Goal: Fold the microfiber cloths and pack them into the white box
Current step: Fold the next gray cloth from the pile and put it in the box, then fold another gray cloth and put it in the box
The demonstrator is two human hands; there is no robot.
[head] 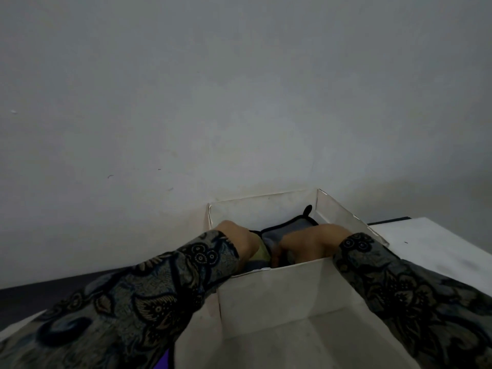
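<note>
Left hand (239, 242) and right hand (308, 242) are sunk in white box (279, 288) on grey cloth (290, 230); grips cannot be told

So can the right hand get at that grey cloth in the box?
Probably yes: the right hand is already inside the white box, down against the grey cloth, with nothing between them. Its fingers are hidden.
</note>
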